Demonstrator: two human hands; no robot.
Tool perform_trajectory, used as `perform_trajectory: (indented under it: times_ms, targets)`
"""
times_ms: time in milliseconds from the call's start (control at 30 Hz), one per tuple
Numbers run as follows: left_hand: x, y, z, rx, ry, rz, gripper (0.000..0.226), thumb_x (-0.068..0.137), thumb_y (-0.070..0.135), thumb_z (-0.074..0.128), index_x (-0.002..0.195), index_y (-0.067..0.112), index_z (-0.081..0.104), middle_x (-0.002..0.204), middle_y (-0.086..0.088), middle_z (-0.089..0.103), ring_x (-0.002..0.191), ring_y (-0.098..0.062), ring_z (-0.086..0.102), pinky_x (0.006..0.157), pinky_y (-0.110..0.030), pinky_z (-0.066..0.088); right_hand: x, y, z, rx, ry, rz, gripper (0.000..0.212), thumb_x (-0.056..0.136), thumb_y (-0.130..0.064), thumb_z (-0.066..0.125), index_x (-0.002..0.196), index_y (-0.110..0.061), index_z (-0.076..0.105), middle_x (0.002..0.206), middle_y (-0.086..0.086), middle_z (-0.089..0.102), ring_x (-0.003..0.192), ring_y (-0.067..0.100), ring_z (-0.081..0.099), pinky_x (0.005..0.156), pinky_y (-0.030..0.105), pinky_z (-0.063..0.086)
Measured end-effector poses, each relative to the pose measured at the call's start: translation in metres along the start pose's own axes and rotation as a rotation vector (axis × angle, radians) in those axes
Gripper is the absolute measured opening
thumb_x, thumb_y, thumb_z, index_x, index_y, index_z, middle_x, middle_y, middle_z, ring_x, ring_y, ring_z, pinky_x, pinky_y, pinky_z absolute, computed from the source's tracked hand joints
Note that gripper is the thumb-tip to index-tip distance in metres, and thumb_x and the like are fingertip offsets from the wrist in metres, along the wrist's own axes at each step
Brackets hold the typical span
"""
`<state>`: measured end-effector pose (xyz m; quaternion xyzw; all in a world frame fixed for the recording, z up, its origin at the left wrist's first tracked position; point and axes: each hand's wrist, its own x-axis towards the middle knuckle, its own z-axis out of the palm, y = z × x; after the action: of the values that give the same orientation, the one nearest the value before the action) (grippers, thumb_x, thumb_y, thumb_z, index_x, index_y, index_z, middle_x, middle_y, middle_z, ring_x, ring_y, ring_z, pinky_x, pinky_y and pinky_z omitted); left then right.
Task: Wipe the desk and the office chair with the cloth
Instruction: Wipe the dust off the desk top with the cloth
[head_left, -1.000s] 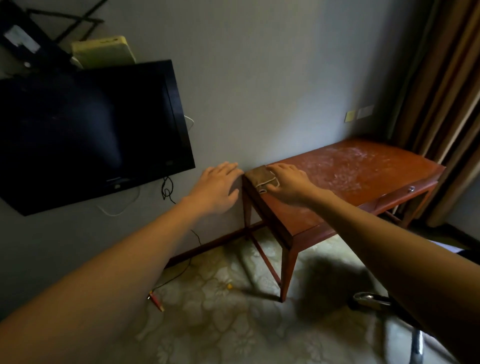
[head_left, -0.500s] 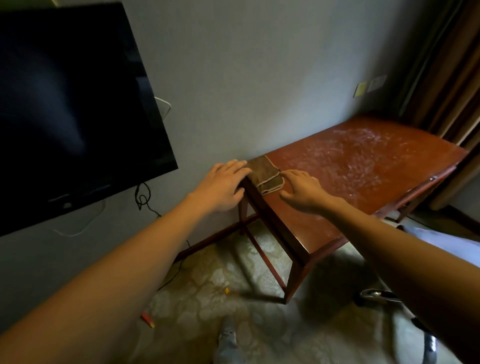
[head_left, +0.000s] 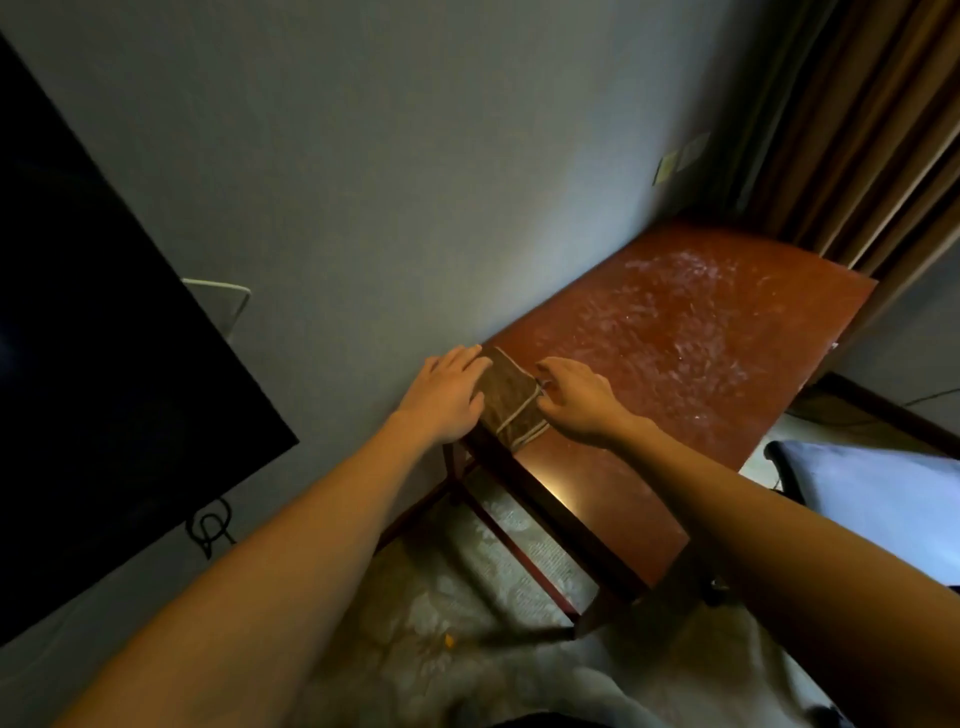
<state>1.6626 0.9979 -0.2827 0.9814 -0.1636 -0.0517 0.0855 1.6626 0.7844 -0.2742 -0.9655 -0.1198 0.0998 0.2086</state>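
Left hand (head_left: 447, 400), flat with fingers straight, and right hand (head_left: 576, 408), fingers curled in a pinch, meet at frame centre on the dusty desk (head_left: 691, 364), bracketing the folded cloth (head_left: 511, 408) at its wall-side corner, apparently steadying it for wiping.

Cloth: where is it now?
Head view: the cloth lies folded on the left end of the desk by the wall, between the left hand and right hand.
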Motion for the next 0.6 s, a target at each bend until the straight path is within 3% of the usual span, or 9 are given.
perform_trajectory:
  times_ms: [100, 267, 600]
  targets:
    - [0.024, -0.012, 0.021, -0.01, -0.053, 0.012, 0.057, 0.105, 0.029, 0.042, 0.158, 0.018, 0.024, 0.168, -0.002, 0.012, 0.155, -0.021, 0.009, 0.123, -0.041, 0.011, 0.02, 0.016, 0.012, 0.032, -0.051, 0.032, 0.051, 0.086, -0.05, 0.043, 0.128, -0.023, 0.053, 0.128, -0.001, 0.056, 0.122, 0.023, 0.049, 0.101, 0.05, 0.042]
    - [0.072, -0.023, 0.059, -0.033, -0.1, 0.022, 0.058, 0.104, 0.029, 0.042, 0.158, 0.021, 0.023, 0.169, 0.0, 0.009, 0.155, -0.021, 0.005, 0.125, -0.044, 0.01, 0.065, 0.051, 0.031, 0.053, -0.088, 0.027, 0.059, 0.096, -0.032, 0.049, 0.152, -0.018, 0.034, 0.157, 0.006, 0.035, 0.145, 0.027, 0.028, 0.117, 0.051, 0.025]
    - [0.141, -0.042, 0.12, -0.002, -0.302, -0.048, 0.057, 0.106, 0.033, 0.036, 0.16, 0.019, 0.019, 0.169, 0.0, 0.001, 0.155, -0.02, 0.0, 0.124, -0.044, 0.009, 0.151, 0.102, 0.086, 0.111, -0.259, 0.036, 0.065, 0.1, -0.031, 0.048, 0.157, -0.014, 0.022, 0.166, 0.005, 0.014, 0.153, 0.023, 0.008, 0.122, 0.048, 0.009]
